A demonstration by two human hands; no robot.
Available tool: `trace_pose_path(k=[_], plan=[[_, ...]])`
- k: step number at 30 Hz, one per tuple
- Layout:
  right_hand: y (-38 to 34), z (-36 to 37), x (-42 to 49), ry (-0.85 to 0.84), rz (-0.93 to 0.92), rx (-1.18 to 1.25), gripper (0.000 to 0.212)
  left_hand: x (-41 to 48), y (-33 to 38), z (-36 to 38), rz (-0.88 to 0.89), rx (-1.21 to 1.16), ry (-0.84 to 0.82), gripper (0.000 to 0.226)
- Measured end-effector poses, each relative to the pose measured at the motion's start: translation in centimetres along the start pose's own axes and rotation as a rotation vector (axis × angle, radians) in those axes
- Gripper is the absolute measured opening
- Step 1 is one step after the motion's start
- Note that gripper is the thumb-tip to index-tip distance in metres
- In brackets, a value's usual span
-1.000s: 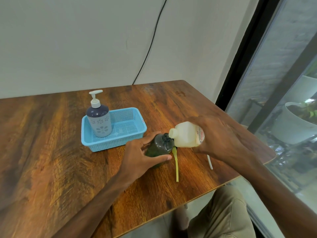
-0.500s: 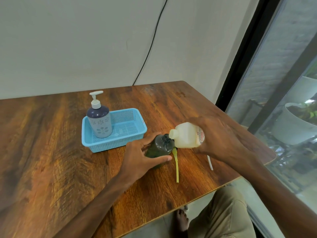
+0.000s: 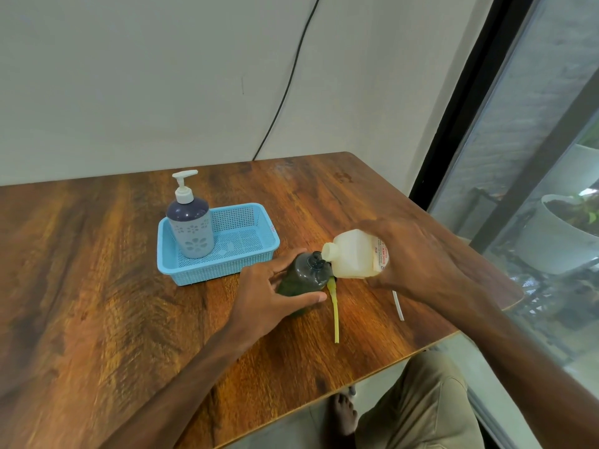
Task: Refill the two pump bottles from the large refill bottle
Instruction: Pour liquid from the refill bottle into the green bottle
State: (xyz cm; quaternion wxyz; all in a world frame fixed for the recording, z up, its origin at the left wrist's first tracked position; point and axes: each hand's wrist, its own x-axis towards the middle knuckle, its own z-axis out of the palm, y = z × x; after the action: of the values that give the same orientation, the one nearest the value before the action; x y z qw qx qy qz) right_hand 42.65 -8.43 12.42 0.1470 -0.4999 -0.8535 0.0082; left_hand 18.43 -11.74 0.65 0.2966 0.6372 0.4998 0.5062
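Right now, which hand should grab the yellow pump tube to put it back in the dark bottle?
Probably the left hand. It only steadies the dark bottle, and the yellow pump tube lies beside its fingertips. The right hand is busy tilting the refill bottle.

Only one view is being given, from a head-worn wide-angle camera. The wooden table (image 3: 97, 286) is being looked down on from the near edge, tilted forward toward the wall (image 3: 162, 76). Both forearms are being seen close up; the window (image 3: 534, 189) is being caught at right.
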Motion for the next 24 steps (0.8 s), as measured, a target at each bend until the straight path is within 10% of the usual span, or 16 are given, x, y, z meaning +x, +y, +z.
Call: trace_pose_path(k=[24], plan=[[0.04, -0.26, 0.32, -0.035, -0.005, -0.04, 0.083, -0.09, 0.3, -0.07, -0.001, 0.003, 0.009, 0.092]])
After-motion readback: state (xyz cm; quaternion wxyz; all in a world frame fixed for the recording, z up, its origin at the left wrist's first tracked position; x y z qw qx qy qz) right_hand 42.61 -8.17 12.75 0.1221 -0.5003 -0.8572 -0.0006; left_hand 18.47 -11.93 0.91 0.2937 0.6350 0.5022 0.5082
